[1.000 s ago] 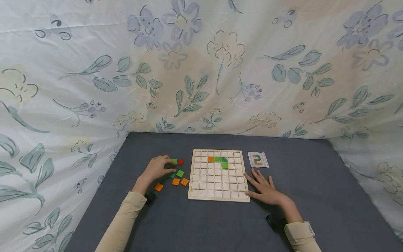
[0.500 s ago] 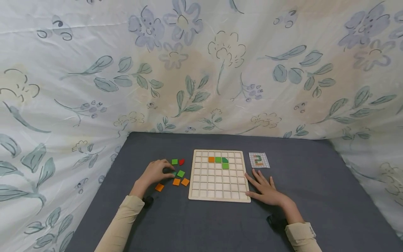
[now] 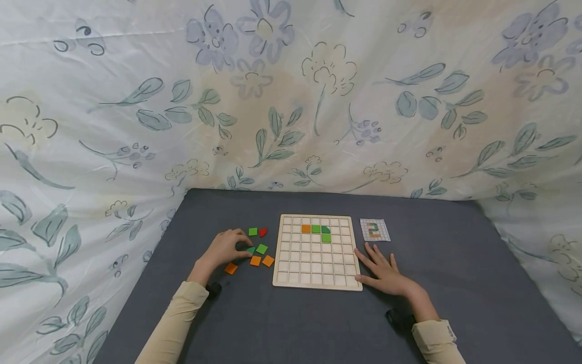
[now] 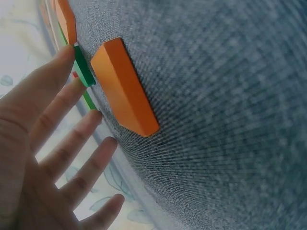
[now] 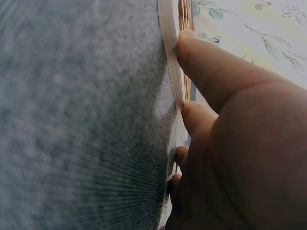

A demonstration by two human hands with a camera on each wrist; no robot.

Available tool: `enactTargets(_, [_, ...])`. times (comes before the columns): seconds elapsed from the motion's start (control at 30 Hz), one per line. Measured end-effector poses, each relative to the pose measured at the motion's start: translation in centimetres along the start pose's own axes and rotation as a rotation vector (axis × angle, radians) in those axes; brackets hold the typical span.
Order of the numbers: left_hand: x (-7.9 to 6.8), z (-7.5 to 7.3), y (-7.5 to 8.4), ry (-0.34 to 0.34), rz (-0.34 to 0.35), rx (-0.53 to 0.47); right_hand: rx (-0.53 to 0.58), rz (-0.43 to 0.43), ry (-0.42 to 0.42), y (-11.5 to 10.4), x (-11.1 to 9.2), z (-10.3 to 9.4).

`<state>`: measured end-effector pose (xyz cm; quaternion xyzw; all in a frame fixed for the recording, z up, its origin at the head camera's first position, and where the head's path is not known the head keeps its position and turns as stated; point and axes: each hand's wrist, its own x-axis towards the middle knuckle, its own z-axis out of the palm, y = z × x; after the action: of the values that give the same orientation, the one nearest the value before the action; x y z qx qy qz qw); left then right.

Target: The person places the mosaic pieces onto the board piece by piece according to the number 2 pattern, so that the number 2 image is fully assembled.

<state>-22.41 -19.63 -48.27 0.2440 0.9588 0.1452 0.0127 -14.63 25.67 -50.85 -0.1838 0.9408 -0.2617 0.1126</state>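
Note:
My left hand (image 3: 226, 247) is over the loose tiles left of the board, thumb and index finger pinching a dark green tile (image 4: 84, 66) by its edges. The other fingers spread out past it in the left wrist view. A light green tile (image 3: 261, 248) lies just right of the pinched one, and an orange tile (image 4: 123, 88) lies close to the thumb. My right hand (image 3: 385, 274) lies flat with spread fingers, thumb and index fingertips on the right rim of the pale wooden grid board (image 3: 300, 263). In the board's upper part sit orange, green and dark green tiles.
Behind the left hand lie another light green tile (image 3: 252, 231) and a red piece (image 3: 263, 231). Two orange tiles (image 3: 255, 261) lie near the board's left edge. A printed pattern card (image 3: 375, 230) is right of the board. Floral cloth (image 3: 291, 101) hangs behind the dark table (image 3: 291, 323).
My left index finger has drawn back from the rear light green tile to the dark green one, and thumb and index have closed on it. The right hand stays on the board's rim.

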Motion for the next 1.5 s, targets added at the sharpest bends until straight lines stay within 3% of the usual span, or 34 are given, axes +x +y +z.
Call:
enactTargets(0.7, [0.23, 0.01, 0.36, -0.032, -0.027, 0.002, 0.033, -0.018, -0.003, 0.00, -0.10, -0.04])
enactTargets(1.5, [0.24, 0.33, 0.03, -0.021, -0.039, -0.001, 0.017, -0.015, 0.007, -0.07, -0.15, -0.06])
